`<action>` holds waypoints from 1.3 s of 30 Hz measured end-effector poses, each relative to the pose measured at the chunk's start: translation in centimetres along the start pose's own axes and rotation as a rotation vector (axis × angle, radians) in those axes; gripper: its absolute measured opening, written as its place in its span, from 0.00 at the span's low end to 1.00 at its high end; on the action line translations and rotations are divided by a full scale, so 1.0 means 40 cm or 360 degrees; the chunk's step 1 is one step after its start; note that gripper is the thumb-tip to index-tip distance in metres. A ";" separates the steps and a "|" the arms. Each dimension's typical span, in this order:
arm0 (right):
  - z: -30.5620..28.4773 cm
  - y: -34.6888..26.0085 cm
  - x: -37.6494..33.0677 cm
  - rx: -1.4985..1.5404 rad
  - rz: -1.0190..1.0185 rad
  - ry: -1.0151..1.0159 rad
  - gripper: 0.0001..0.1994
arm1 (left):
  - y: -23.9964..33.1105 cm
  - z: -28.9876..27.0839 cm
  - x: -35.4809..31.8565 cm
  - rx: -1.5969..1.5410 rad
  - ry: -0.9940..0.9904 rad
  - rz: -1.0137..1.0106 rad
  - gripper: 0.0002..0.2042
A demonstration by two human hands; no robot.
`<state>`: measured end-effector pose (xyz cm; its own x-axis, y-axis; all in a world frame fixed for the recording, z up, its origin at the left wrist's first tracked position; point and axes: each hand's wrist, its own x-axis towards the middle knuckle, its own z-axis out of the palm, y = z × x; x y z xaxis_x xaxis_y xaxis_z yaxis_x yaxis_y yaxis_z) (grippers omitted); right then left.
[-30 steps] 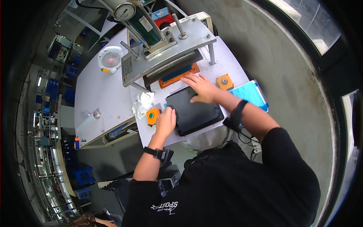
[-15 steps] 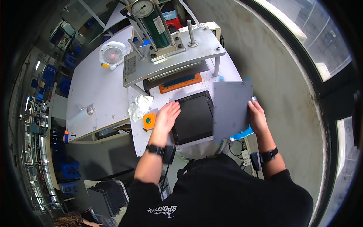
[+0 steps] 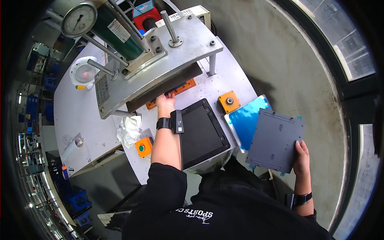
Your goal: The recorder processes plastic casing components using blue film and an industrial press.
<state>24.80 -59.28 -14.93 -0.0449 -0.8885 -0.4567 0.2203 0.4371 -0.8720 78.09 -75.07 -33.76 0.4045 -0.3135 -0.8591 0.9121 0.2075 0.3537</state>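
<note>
My right hand grips a flat grey rectangular panel by its right edge, thumb on top. Small blue tabs stick out from the panel's edges, and it is held over the right side of the bench. My left hand reaches to the front of the press, its fingers curled at the front edge of an orange fixture with a blue inner part; the fingertips are partly hidden. Beside my left forearm a black rectangular tray lies on the bench. A blue film-covered sheet lies partly under the grey panel.
The press with a round gauge stands above the fixture. An orange box with a green button and another orange button box flank the tray. Crumpled white cloth and a small fan sit to the left.
My left hand has moved from beside the black tray forward to the orange fixture. My right hand has carried the grey panel right and nearer, uncovering the blue sheet and second button box.
</note>
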 end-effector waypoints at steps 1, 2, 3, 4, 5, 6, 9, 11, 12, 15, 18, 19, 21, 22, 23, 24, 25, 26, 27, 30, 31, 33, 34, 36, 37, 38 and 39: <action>0.016 -0.006 0.005 -0.0016 0.0009 -0.0028 0.13 | -0.002 -0.004 0.004 0.0025 -0.0029 0.0000 0.09; 0.031 -0.010 0.011 -0.0031 0.0015 -0.0051 0.13 | -0.008 -0.005 0.007 0.0054 -0.0062 -0.0005 0.09; 0.044 -0.010 0.020 -0.0032 0.0019 -0.0049 0.13 | -0.010 -0.003 0.008 0.0056 -0.0058 -0.0006 0.09; 0.056 -0.010 0.029 -0.0019 0.0010 -0.0060 0.13 | -0.011 0.000 0.009 0.0016 -0.0030 -0.0050 0.10; 0.065 -0.012 0.035 -0.0010 0.0000 -0.0063 0.12 | -0.017 0.006 0.004 -0.0021 -0.0001 -0.0101 0.12; 0.075 -0.016 0.040 -0.0015 -0.0001 -0.0054 0.12 | -0.023 0.010 -0.002 -0.0018 0.0000 -0.0111 0.12; 0.086 -0.024 0.039 -0.0030 -0.0010 -0.0061 0.12 | -0.030 0.015 -0.016 0.0028 0.0045 -0.0062 0.11; 0.090 -0.025 0.042 -0.0021 -0.0003 -0.0118 0.13 | -0.017 0.012 -0.011 -0.0145 -0.0127 -0.0043 0.10; 0.103 -0.029 0.047 -0.0026 0.0001 -0.0140 0.13 | -0.010 -0.001 -0.004 -0.0162 -0.0122 -0.0028 0.10; 0.148 -0.072 0.081 -0.0157 -0.0316 -0.0277 0.14 | -0.021 -0.051 -0.033 0.0195 -0.0425 0.0224 0.10; 0.223 -0.150 0.113 -0.0767 -0.0782 -0.0398 0.12 | -0.027 -0.121 -0.181 0.0092 -0.0513 0.0154 0.10; 0.283 -0.175 0.117 -0.1035 -0.1016 -0.0582 0.14 | -0.002 -0.179 -0.230 0.0130 -0.0587 0.0185 0.11; 0.423 -0.181 0.153 -0.1555 -0.1524 -0.0981 0.19 | 0.042 -0.295 -0.333 0.0212 -0.0634 0.0208 0.13; 0.489 -0.165 0.175 -0.1805 -0.1793 -0.1190 0.20 | 0.062 -0.353 -0.396 0.0259 -0.0607 0.0199 0.14; 0.535 -0.121 0.208 -0.1811 -0.1891 -0.1323 0.21 | 0.069 -0.394 -0.467 0.0327 -0.0649 0.0252 0.15; 0.577 -0.055 0.246 -0.1808 -0.1991 -0.1458 0.23 | 0.082 -0.435 -0.540 0.0398 -0.0690 0.0314 0.16; 0.615 0.012 0.276 -0.1925 -0.2156 -0.1473 0.23 | 0.110 -0.485 -0.591 0.0499 -0.0723 0.0388 0.17; 0.653 0.074 0.309 -0.2045 -0.2323 -0.1474 0.24 | 0.144 -0.527 -0.634 0.0603 -0.0760 0.0462 0.19; 0.706 0.130 0.337 -0.2109 -0.2423 -0.1458 0.24 | 0.175 -0.565 -0.689 0.0641 -0.0704 0.0546 0.21; 0.869 0.268 0.389 -0.2216 -0.2540 -0.1452 0.23 | 0.257 -0.707 -0.780 0.0681 -0.0472 0.0786 0.26; 0.919 0.297 0.378 -0.2234 -0.2498 -0.1467 0.23 | 0.269 -0.739 -0.806 0.0641 -0.0407 0.0824 0.27; 1.010 0.322 0.326 -0.2455 -0.2321 -0.1380 0.22 | 0.279 -0.796 -0.834 0.0587 -0.0324 0.0910 0.27; 1.034 0.319 0.304 -0.2665 -0.2160 -0.1322 0.22 | 0.282 -0.816 -0.836 0.0583 -0.0312 0.0903 0.27; 1.039 0.326 0.271 -0.2695 -0.2218 -0.1366 0.22 | 0.288 -0.852 -0.849 0.0543 -0.0237 0.0908 0.27; 1.040 0.334 0.263 -0.2728 -0.2273 -0.1380 0.22 | 0.292 -0.879 -0.849 0.0556 -0.0183 0.0919 0.27; 1.033 0.339 0.281 -0.2736 -0.2279 -0.1386 0.22 | 0.296 -0.899 -0.845 0.0545 -0.0182 0.0915 0.27; 1.019 0.353 0.323 -0.2629 -0.2299 -0.1389 0.22 | 0.300 -0.921 -0.840 0.0510 -0.0141 0.0904 0.26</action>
<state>67.04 -70.27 -25.96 0.9635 -0.2455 0.1062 -0.2469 -0.9691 -0.0009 72.95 -27.90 -14.29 0.8206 -0.3142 -0.4774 0.5243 0.0812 0.8477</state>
